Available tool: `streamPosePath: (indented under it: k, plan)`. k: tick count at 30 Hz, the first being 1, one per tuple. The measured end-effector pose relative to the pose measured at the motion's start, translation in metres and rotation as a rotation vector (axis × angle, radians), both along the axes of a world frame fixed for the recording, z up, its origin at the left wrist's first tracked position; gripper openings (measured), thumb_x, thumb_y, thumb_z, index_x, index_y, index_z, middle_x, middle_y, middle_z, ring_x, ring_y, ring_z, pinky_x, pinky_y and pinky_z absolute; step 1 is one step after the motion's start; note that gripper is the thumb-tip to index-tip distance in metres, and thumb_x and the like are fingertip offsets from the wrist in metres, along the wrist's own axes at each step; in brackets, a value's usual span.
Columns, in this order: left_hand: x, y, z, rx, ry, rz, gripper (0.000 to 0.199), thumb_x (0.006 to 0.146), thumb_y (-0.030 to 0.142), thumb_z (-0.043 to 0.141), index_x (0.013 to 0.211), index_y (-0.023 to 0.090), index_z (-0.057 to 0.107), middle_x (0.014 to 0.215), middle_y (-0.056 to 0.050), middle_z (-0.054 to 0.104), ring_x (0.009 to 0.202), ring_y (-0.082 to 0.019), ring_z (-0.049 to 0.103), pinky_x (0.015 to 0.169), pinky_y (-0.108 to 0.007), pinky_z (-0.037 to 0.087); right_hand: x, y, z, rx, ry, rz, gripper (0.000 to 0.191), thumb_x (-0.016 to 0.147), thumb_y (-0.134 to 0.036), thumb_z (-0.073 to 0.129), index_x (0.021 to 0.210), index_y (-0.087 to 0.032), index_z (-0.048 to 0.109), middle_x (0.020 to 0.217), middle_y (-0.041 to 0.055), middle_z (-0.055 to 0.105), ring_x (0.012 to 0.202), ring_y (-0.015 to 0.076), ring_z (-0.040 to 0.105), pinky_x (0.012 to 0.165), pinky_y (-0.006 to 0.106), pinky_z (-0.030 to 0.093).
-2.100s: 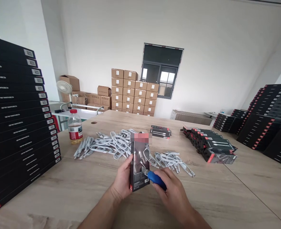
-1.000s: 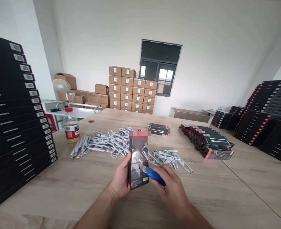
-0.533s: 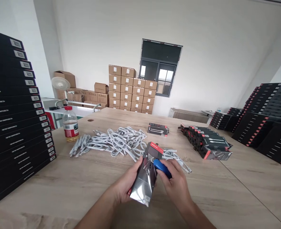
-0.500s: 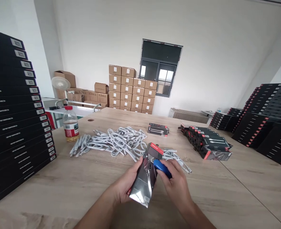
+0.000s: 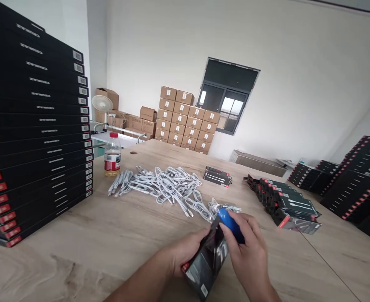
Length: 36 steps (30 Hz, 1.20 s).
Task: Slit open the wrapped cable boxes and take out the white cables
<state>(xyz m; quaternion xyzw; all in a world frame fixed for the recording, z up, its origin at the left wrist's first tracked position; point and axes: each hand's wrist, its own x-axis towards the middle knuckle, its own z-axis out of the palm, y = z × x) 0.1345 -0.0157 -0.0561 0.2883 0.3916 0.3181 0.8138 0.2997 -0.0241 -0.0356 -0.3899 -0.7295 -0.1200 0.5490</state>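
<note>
My left hand (image 5: 188, 251) is closed round the left side of a flat black package (image 5: 205, 268) with a shiny clear front, tilted over the table's near side. In my right hand (image 5: 249, 243) is a smooth blue hand tool (image 5: 230, 224), its tip against the package's upper end; its working end is hidden. Crinkled clear film (image 5: 214, 205) sticks up at that end. Just beyond my hands lies a pile of coiled grey-white cables (image 5: 172, 184). A single black cable package (image 5: 217, 176) rests behind them.
Overlapping black cable packages (image 5: 298, 203) lie at right. A tall stack of black boxes (image 5: 46, 138) stands close at left, beside a red-capped bottle (image 5: 112, 157). More black boxes (image 5: 358, 180) are stacked at far right. Cardboard cartons (image 5: 185, 119) stand by the back wall.
The view has turned, so the table's contents sit further right. The package is tilted more, hiding its red top panel, and the blue tool remains at its upper end. Clear film now sticks up there.
</note>
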Motion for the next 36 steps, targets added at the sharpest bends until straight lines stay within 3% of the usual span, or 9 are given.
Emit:
streamPosePath:
  k: [7,14,21,23,26,30,36]
  plan:
    - [-0.008,0.013,0.014,0.038,-0.156,0.170,0.077,0.086,0.081,0.043,0.082,0.010,0.073,0.075,-0.015,0.076,0.060,-0.020,0.069,0.058,-0.028,0.054,0.009,0.008,-0.014,-0.076,-0.011,0.016,0.021,0.096,-0.030,0.063,0.116,-0.026,0.069,0.099,0.0070,0.069,0.089,0.0215,0.069,0.078,0.034,0.060]
    - [-0.018,0.021,0.019,0.088,-0.231,0.329,0.063,0.091,0.071,0.049,0.092,0.012,0.072,0.082,-0.012,0.078,0.072,-0.023,0.075,0.068,-0.030,0.058,0.009,0.010,-0.017,-0.120,-0.019,0.038,0.021,0.096,-0.030,0.062,0.114,-0.026,0.069,0.100,0.0080,0.070,0.088,0.0227,0.070,0.076,0.034,0.060]
    - [-0.042,0.029,0.031,0.209,-0.265,0.517,0.054,0.097,0.057,0.048,0.115,0.011,0.068,0.094,-0.015,0.079,0.082,-0.026,0.077,0.075,-0.035,0.060,0.011,0.011,-0.018,-0.203,-0.089,-0.046,0.020,0.092,-0.026,0.062,0.112,-0.026,0.067,0.098,0.0058,0.071,0.084,0.0226,0.071,0.074,0.034,0.058]
    - [-0.051,0.027,0.036,0.223,-0.342,0.448,0.058,0.097,0.056,0.047,0.123,0.008,0.065,0.103,-0.018,0.078,0.089,-0.029,0.077,0.081,-0.038,0.060,0.011,0.013,-0.020,-0.225,-0.125,-0.103,0.019,0.090,-0.025,0.063,0.108,-0.026,0.067,0.094,0.0044,0.072,0.080,0.0224,0.070,0.071,0.034,0.057]
    - [-0.059,0.022,0.037,0.190,-0.420,0.246,0.062,0.096,0.058,0.049,0.131,0.008,0.062,0.110,-0.020,0.077,0.094,-0.033,0.076,0.082,-0.042,0.060,0.012,0.016,-0.024,-0.242,-0.174,-0.192,0.021,0.085,-0.021,0.066,0.105,-0.026,0.068,0.090,0.0026,0.071,0.077,0.0226,0.070,0.066,0.033,0.055]
    - [-0.056,0.017,0.029,0.090,-0.318,0.052,0.061,0.091,0.061,0.058,0.125,0.011,0.067,0.097,-0.017,0.079,0.090,-0.034,0.077,0.079,-0.042,0.060,0.013,0.017,-0.025,-0.242,-0.220,-0.252,0.023,0.082,-0.018,0.068,0.104,-0.026,0.067,0.090,0.0025,0.071,0.078,0.0235,0.070,0.064,0.033,0.053]
    - [-0.042,0.013,0.025,0.083,-0.090,0.002,0.064,0.089,0.065,0.058,0.104,0.005,0.074,0.084,-0.021,0.078,0.073,-0.028,0.077,0.065,-0.030,0.058,0.011,0.015,-0.023,-0.286,-0.267,-0.250,0.022,0.080,-0.017,0.070,0.100,-0.026,0.067,0.089,0.0025,0.071,0.077,0.0239,0.070,0.064,0.034,0.052]
